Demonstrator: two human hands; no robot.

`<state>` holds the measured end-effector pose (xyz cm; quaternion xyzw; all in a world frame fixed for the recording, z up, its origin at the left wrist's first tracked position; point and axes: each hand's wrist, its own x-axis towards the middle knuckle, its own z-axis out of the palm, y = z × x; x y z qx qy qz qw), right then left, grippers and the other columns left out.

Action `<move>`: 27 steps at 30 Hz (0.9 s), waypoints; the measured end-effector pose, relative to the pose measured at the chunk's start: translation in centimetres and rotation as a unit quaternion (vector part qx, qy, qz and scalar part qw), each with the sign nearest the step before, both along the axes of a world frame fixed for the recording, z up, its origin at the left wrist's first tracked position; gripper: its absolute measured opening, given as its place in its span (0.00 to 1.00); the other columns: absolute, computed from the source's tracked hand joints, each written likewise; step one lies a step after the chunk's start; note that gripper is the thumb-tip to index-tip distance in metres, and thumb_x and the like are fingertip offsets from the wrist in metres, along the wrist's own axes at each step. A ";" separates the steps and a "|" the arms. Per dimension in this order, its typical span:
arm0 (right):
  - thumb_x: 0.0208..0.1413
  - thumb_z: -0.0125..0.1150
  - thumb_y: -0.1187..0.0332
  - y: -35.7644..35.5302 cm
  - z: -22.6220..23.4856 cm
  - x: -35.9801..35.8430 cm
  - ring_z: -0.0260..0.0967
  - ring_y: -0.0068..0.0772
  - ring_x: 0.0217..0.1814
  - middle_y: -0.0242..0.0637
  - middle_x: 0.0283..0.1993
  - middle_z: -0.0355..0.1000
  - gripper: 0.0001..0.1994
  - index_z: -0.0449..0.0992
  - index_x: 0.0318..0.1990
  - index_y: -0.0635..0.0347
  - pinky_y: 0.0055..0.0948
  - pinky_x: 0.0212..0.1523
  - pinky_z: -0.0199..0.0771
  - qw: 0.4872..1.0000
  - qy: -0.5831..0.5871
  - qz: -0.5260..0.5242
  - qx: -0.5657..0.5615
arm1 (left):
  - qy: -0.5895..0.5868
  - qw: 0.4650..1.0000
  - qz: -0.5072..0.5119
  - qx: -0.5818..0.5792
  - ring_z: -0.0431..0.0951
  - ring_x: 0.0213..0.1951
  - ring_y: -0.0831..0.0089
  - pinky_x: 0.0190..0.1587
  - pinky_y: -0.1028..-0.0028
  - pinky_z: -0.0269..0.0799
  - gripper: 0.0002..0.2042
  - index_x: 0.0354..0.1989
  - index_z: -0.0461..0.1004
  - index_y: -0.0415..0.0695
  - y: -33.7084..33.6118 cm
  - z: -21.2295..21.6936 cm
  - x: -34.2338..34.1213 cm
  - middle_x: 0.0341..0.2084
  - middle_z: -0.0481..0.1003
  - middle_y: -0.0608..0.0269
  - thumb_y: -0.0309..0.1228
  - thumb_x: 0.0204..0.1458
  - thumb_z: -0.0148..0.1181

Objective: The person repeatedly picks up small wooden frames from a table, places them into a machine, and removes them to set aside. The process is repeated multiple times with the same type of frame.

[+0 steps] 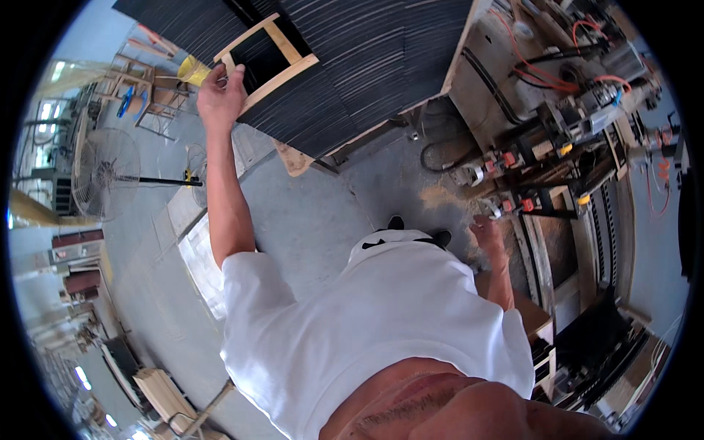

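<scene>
On the dark ribbed tabletop (367, 66) the left hand (220, 95) clasps the wooden frame (265, 60) by its corner, so lift it level, while the right hand (487, 233) hangs loosely curled, holding nothing, beside the machine (572, 125).

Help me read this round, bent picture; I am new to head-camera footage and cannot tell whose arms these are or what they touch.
The one picture comes from a wide fisheye camera worn on a person's head, looking down, so straight edges bend near the rim. No robot is involved: the white shirt low in the frame and both bare arms belong to the wearer. The left hand reaches far out and grips a corner of a small rectangular pale wooden frame, which lies on a dark ribbed mat covering a workbench. The right hand rests at the edge of a woodworking machine with orange hoses; whether it holds anything cannot be told. Sawdust lies on the grey concrete floor, and a standing fan is at the left.
</scene>
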<state>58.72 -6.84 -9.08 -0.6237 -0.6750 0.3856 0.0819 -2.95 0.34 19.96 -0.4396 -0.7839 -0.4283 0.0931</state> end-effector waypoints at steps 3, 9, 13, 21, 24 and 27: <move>0.52 0.63 0.66 -0.4 0.9 -0.2 0.75 0.50 0.47 0.49 0.46 0.76 0.19 0.75 0.51 0.60 0.40 0.48 0.75 1.000 -0.008 -0.004 -0.006 | 0.092 0.990 -0.107 0.012 0.79 0.38 0.63 0.43 0.69 0.74 0.16 0.43 0.78 0.36 -1.5 2.5 7.2 0.37 0.79 0.52 0.36 0.51 0.65; 0.52 0.61 0.66 -1.8 4.4 1.0 0.75 0.52 0.47 0.50 0.44 0.77 0.18 0.75 0.51 0.60 0.41 0.48 0.74 0.998 0.013 -0.044 0.050 | -0.155 0.913 -0.373 -0.051 0.78 0.37 0.71 0.42 0.74 0.73 0.10 0.41 0.78 0.39 -2.3 -4.9 20.4 0.36 0.79 0.57 0.28 0.51 0.64; 0.51 0.62 0.67 -4.8 7.5 4.7 0.73 0.53 0.48 0.51 0.45 0.76 0.19 0.74 0.51 0.59 0.43 0.49 0.73 0.987 -0.005 -0.146 0.071 | -0.250 0.797 -0.473 -0.279 0.77 0.34 0.73 0.42 0.74 0.73 0.12 0.45 0.77 0.39 -3.2 -15.9 30.7 0.33 0.80 0.61 0.29 0.53 0.63; 0.46 0.65 0.69 -22.0 15.3 21.0 0.69 0.51 0.54 0.46 0.52 0.72 0.17 0.76 0.46 0.58 0.43 0.53 0.69 0.797 -0.297 -0.425 0.309 | -0.184 0.669 -0.610 -0.383 0.79 0.39 0.71 0.45 0.73 0.74 0.17 0.49 0.75 0.36 -4.9 -23.8 46.5 0.37 0.80 0.55 0.32 0.54 0.62; 0.44 0.68 0.63 -29.4 16.6 23.7 0.67 0.51 0.54 0.45 0.50 0.71 0.19 0.75 0.45 0.57 0.45 0.53 0.68 0.750 -0.377 -0.508 0.193 | -0.159 0.664 -0.616 -0.392 0.79 0.40 0.71 0.45 0.73 0.74 0.18 0.50 0.75 0.35 -3.4 -24.3 50.1 0.38 0.80 0.54 0.32 0.54 0.62; 0.44 0.68 0.65 -35.2 15.1 23.6 0.68 0.51 0.49 0.43 0.47 0.72 0.17 0.74 0.42 0.57 0.46 0.48 0.70 0.738 -0.375 -0.551 0.102 | -0.183 0.651 -0.621 -0.397 0.79 0.40 0.70 0.45 0.72 0.74 0.18 0.49 0.75 0.34 -2.2 -25.9 53.5 0.38 0.80 0.54 0.33 0.54 0.62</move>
